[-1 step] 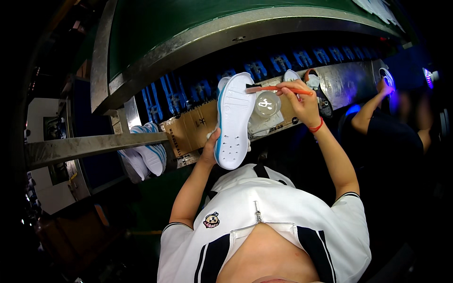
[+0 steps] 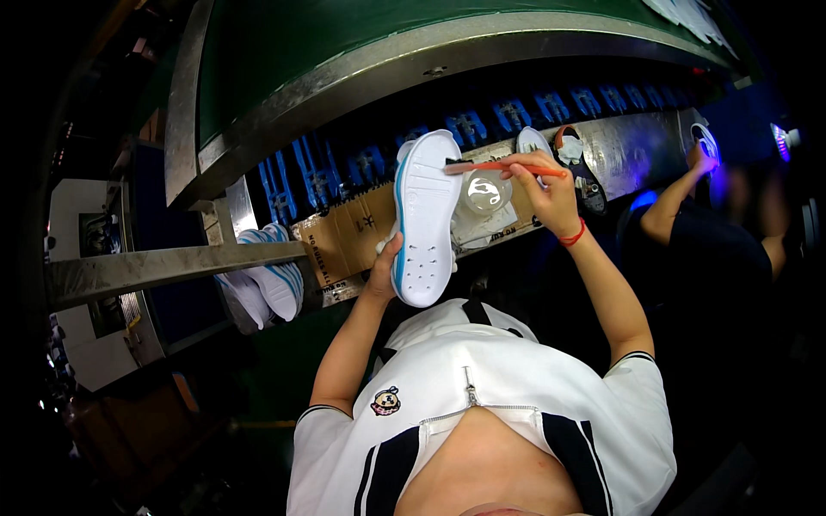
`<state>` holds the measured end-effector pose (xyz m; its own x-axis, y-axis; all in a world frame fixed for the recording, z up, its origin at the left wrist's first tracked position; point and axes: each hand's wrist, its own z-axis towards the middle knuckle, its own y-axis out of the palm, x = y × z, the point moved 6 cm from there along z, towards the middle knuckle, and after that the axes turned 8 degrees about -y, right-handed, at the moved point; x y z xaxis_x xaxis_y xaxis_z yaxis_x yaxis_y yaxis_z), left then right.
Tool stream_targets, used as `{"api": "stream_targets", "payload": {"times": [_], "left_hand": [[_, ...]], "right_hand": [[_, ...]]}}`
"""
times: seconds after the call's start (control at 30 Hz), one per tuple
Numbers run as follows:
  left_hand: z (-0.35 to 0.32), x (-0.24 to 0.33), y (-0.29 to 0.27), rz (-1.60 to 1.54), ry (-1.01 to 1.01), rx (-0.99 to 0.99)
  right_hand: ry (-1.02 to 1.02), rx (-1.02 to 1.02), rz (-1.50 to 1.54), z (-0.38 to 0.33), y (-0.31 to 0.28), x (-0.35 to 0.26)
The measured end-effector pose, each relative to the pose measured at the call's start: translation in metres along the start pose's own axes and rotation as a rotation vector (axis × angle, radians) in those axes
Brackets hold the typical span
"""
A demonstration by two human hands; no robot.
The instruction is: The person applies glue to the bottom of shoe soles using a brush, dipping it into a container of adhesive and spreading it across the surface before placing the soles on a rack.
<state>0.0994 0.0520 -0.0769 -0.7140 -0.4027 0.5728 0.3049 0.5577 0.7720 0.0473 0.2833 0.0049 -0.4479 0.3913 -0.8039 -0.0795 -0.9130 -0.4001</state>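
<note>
A white shoe sole with a blue side edge stands nearly upright, its inner face turned toward me and small holes at the lower end. My left hand is closed round its lower left edge. In my right hand is a brush with an orange handle. Its dark head meets the sole's right edge near the upper end; whether the bristles touch is too small to tell. Just behind the brush sits a round clear bowl with white glare in it.
Brown cardboard covers the bench under the bowl. Blue holders line the conveyor beyond. A metal frame bar crosses at left, near striped white soles. A dark sandal lies right of the bowl; a co-worker's arm is farther right.
The brush has shifted slightly left and down along the sole's edge, and my right hand has moved with it. The sole has barely moved in my left hand.
</note>
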Motion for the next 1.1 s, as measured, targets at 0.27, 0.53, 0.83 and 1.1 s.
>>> {"api": "stream_targets", "payload": {"times": [0.27, 0.53, 0.83, 1.1], "left_hand": [[0.002, 0.008, -0.022, 0.070, 0.069, 0.179], [0.001, 0.006, 0.012, -0.078, -0.013, -0.069], [-0.004, 0.007, 0.023, -0.132, -0.019, -0.118], [-0.007, 0.026, -0.016, 0.128, 0.171, 0.257]], "right_hand": [[0.005, -0.151, 0.238, -0.023, 0.039, -0.029], [0.324, 0.119, 0.536, 0.011, 0.020, 0.036], [0.177, 0.070, 0.342, 0.043, -0.008, 0.034], [0.044, -0.087, 0.284, -0.002, 0.041, -0.005]]}}
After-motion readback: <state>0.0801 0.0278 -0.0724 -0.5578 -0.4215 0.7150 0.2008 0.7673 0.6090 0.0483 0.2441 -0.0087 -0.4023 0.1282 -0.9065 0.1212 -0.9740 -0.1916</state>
